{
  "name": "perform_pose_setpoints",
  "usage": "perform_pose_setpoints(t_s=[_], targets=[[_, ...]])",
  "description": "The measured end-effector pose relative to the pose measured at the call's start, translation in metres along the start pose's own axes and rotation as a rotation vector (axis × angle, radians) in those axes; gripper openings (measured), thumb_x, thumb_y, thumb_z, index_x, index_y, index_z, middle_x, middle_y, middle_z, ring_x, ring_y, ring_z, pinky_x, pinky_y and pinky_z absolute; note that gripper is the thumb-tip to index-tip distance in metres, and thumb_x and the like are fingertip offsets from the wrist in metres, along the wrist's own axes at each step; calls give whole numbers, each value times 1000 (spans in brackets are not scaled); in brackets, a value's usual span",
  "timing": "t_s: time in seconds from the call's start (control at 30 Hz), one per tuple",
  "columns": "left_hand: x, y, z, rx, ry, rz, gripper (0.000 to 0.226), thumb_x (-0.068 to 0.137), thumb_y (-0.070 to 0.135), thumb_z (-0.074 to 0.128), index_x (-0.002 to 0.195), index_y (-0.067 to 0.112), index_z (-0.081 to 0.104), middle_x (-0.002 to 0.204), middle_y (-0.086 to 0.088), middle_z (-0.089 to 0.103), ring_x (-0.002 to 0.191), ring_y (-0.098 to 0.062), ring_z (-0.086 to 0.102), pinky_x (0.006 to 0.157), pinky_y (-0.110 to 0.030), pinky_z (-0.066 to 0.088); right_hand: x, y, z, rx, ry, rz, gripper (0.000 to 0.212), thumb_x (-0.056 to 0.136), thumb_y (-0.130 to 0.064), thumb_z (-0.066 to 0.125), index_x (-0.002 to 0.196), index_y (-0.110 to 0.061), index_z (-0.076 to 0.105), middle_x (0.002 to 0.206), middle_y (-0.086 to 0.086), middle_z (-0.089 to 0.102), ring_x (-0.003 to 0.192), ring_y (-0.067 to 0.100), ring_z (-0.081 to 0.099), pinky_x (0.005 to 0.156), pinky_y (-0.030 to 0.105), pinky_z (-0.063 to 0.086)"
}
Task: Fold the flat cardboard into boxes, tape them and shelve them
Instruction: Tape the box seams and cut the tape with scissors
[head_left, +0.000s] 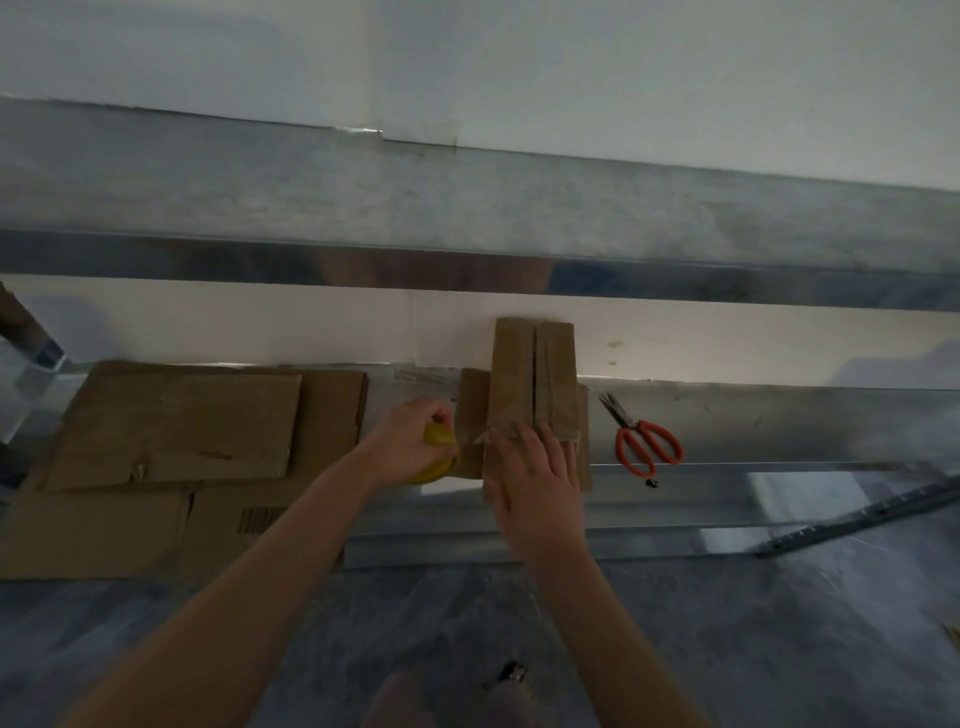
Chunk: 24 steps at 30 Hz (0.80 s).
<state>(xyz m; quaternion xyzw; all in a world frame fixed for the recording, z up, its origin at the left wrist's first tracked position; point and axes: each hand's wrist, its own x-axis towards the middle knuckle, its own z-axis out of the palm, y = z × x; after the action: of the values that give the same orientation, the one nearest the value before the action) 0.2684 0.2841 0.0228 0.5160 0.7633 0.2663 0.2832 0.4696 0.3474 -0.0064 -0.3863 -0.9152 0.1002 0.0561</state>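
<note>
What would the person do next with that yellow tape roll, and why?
Probably draw the tape roll in the left hand along the box, since its centre seam shows open and untaped, while the right hand lies flat on the near end, seemingly pinning the tape's start.

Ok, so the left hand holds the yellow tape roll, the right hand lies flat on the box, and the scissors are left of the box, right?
Not quite: the scissors lie to the right of the box, not the left, as the head view shows. The left hand does hold the yellow tape roll, and the right hand lies flat on the box.
</note>
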Motion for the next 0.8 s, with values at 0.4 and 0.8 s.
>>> perform_pose_setpoints(t_s=[0.4,0.8], targets=[[19,-14,-10,202,-64,167,26,80,24,72,93,28,49,95,8,52,88,-12,50,71,-23,38,7,49,-3,14,-34,-80,56,97,-46,28,152,-39,18,159,-5,25,150,21,12,120,53,19],[-1,-13,-13,54,105,121,27,78,26,76,93,30,53,97,14,50,86,-2,49,67,-15,34,1,35,-12,30,54,-90,59,96,-56,29,152,-39,19,159,-3,25,151,23,7,120,55,17]])
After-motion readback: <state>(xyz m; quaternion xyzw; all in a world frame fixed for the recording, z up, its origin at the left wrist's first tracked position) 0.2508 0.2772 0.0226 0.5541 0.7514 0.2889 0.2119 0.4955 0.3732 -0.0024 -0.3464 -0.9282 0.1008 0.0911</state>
